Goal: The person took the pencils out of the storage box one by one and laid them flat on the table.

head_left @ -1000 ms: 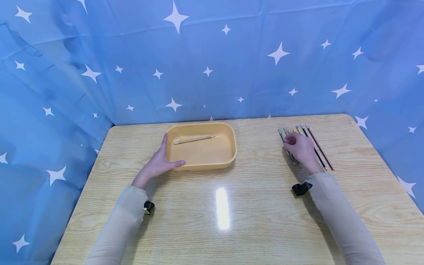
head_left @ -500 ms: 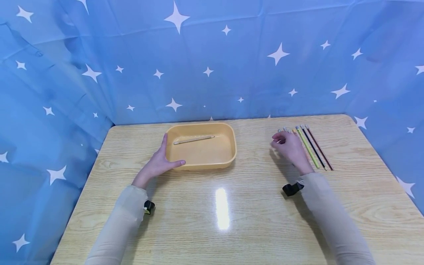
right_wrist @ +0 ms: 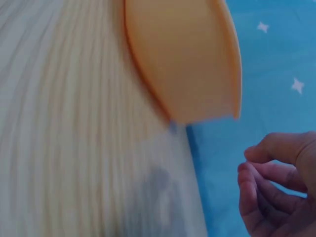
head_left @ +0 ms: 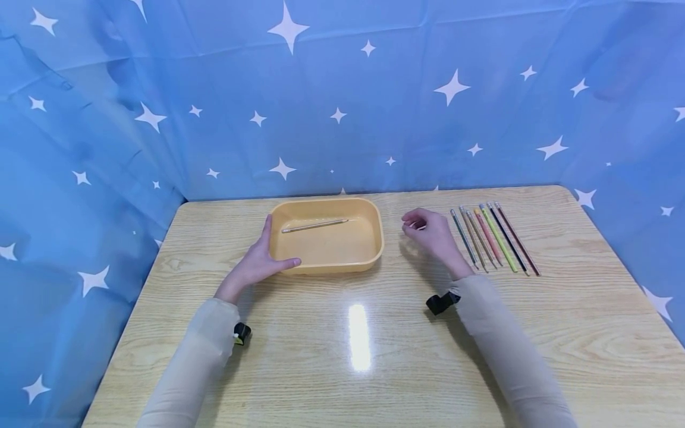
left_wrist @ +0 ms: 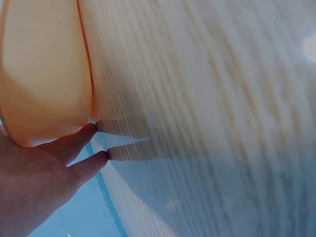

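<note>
My left hand is at the near left corner of a shallow yellow-orange plastic tray, thumb along the front rim and straight fingers against the left side. In the left wrist view, two fingertips reach down beside the tray. One pencil with a white eraser end lies slanted inside it. My right hand hovers over the table between tray and pencils, fingers curled and thumb meeting a fingertip. No object shows in its pinch in the right wrist view. Several pencils lie side by side to its right, erasers pointing away.
The wood-grain table ends at a blue curtain with white stars behind and at the left. A bright light reflection shows on the tabletop. Each wrist carries a small black camera.
My right hand has moved left from over the pencils toward the tray, uncovering the whole row. The left hand, the tray and the pencil in it stay in place.
</note>
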### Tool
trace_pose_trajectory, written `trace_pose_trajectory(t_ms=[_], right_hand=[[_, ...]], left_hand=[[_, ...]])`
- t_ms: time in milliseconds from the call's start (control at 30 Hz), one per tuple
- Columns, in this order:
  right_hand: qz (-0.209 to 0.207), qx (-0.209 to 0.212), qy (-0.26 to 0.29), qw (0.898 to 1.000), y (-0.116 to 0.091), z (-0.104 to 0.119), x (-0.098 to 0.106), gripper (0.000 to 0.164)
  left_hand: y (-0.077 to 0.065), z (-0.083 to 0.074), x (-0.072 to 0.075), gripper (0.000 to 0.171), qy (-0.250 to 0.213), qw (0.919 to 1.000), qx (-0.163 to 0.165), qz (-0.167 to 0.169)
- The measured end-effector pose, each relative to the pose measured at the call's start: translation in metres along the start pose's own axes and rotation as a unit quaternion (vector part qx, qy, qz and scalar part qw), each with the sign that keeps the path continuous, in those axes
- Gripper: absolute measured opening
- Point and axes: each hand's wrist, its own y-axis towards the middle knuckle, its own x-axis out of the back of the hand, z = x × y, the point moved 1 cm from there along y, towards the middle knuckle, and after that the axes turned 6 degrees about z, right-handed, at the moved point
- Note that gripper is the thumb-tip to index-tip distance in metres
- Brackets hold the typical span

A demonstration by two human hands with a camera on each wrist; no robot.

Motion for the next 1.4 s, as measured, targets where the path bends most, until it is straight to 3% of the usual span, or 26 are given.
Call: trace_pose_trajectory(t_ms=[533,900,1200,1400], right_hand=[[0.025,0.045,0.053,0.997,0.025,0.050,-0.034,0.017],[0.065,0.037,0.070,0.995,0.039,0.070,-0.056,0.016],[0.094,0.063,0.086,0.990,0.052,0.086,-0.080,0.020],[0.123,0.040,0.099,0.987,0.060,0.090,-0.094,0.022]], left_hand=[[-0.002,0.001,0.001,0.127,-0.003,1.0000,0.002,0.000],[0.001,0.005,-0.002,0.128,0.000,1.0000,-0.001,-0.001],[0.001,0.004,-0.001,0.127,-0.011,0.9999,-0.002,-0.005],[0.002,0.004,0.000,0.128,-0.014,0.9999,0.002,-0.002]])
